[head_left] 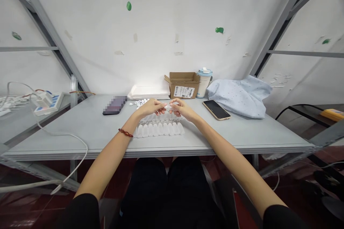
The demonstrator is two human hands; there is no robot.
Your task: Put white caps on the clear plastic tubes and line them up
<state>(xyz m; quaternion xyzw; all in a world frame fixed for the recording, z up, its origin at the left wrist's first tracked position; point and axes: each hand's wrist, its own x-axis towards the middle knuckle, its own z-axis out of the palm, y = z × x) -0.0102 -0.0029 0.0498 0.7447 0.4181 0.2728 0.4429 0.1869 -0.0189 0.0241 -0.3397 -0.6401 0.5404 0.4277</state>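
My left hand (153, 108) and my right hand (182, 108) meet over the middle of the table. Between their fingertips is a small white translucent piece (168, 107), pinched from both sides; its exact kind is too small to make out. Below the hands lies a row of white translucent oval pieces (160, 129), side by side near the front edge. A second row of similar pieces (158, 117) lies behind it, partly hidden by my hands. Just beyond my left hand sits a pile of small white parts (140, 103).
At the back stand white trays (149, 93), an open cardboard box (184, 85) and a blue-lidded cup (204, 83). One phone (216, 110) lies right, beside a pale blue cloth (240, 96); a dark pixelated device (115, 105) lies left. A white cable (70, 134) hangs over the left edge.
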